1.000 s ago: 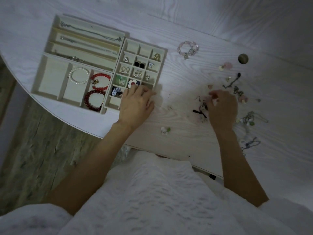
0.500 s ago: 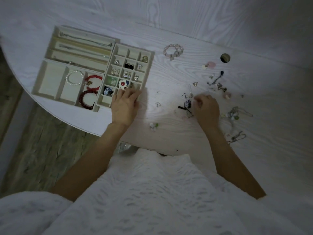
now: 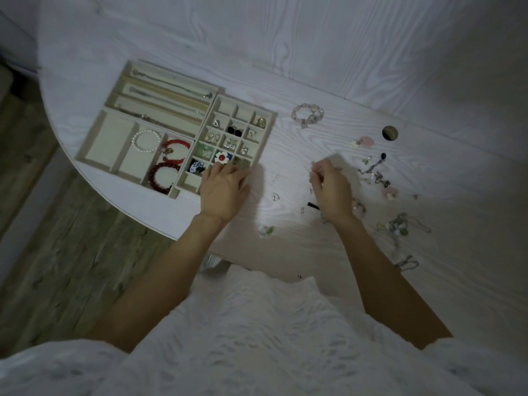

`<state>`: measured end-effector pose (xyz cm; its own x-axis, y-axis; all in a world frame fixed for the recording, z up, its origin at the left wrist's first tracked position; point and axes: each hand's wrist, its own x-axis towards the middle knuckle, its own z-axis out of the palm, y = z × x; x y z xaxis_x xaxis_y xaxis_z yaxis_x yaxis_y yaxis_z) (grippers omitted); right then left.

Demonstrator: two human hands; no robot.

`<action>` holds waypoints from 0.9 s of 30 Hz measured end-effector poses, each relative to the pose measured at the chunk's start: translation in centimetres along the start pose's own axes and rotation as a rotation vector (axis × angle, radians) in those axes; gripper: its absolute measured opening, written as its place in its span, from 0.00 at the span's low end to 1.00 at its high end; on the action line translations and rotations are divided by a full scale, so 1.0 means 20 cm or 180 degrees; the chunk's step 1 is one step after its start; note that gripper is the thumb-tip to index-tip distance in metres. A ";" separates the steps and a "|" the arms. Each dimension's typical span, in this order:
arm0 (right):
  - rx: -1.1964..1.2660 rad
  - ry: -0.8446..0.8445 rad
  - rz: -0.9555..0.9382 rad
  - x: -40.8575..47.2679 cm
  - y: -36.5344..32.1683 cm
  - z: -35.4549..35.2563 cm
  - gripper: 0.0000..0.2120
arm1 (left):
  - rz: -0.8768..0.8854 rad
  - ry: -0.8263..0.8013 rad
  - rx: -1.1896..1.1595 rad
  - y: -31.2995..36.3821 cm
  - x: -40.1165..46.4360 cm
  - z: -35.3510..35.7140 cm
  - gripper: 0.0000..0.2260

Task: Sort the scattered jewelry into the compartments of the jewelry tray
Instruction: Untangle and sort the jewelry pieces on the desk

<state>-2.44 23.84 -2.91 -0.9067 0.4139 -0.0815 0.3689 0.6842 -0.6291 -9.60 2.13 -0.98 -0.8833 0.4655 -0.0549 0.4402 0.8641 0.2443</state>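
- Cream jewelry tray (image 3: 94,144) lies flat at the tabletop's left edge: chains in long slots, pearl bracelet (image 3: 146,141) and two red bracelets (image 3: 171,164) in wide ones, earrings in small squares
- Scattered jewelry (image 3: 377,172) lies loose to its right, pink bead bracelet (image 3: 307,113) apart from the rest

Bare desk (image 3: 288,167) lies between the tray (image 3: 91,144) and the loose pieces on the right, a lane broken only by a small clear piece (image 3: 275,196) and a green-and-white one (image 3: 266,231) near the front edge. The left hand (image 3: 223,190) lies over the tray's near right corner, blocking those cells. The right hand (image 3: 331,190) sits at the inner edge of the scatter (image 3: 374,172), which crowds the desk from there rightward. A bead bracelet (image 3: 307,115) lies apart behind, with open desk around it. The tray's leftmost wide cell holds nothing.
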 end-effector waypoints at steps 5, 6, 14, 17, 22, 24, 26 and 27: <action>0.0843 -0.0473 0.0139 -0.01 -0.15 -0.02 0.02 | 0.0257 -0.0067 -0.1052 0.02 0.01 -0.01 0.15; 0.1000 -0.0595 0.0150 -0.01 -0.19 -0.01 0.02 | 0.0348 -0.0168 -0.1356 0.03 0.01 -0.01 0.16; 0.1089 -0.1000 -0.0305 0.03 -0.36 0.01 0.03 | -0.0324 -0.0158 -0.2848 0.03 -0.03 -0.05 0.07; 0.0430 -0.0535 -0.0482 0.06 -0.38 0.05 0.05 | -0.0545 0.0183 -0.2833 -0.01 -0.03 -0.04 0.04; 0.1112 -0.1191 0.0302 0.08 -0.48 0.04 0.11 | -0.0400 0.0602 -0.2707 0.01 -0.04 -0.07 0.06; 0.1191 -0.1244 0.0360 0.08 -0.50 0.07 0.09 | -0.0247 0.0584 -0.2561 0.01 -0.04 -0.07 0.07; 0.1155 -0.1234 0.0415 0.08 -0.50 0.09 0.07 | -0.0214 0.0639 -0.2436 -0.02 -0.05 -0.07 0.07; 0.1110 -0.1304 0.0402 0.09 -0.50 0.09 0.07 | -0.0205 0.0693 -0.2392 -0.04 -0.05 -0.07 0.07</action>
<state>-8.02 16.70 1.88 -0.8909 0.1648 -0.4233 0.4535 0.3760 -0.8081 -9.33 0.67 0.27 -0.9493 0.3038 0.0808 0.2286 0.4906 0.8409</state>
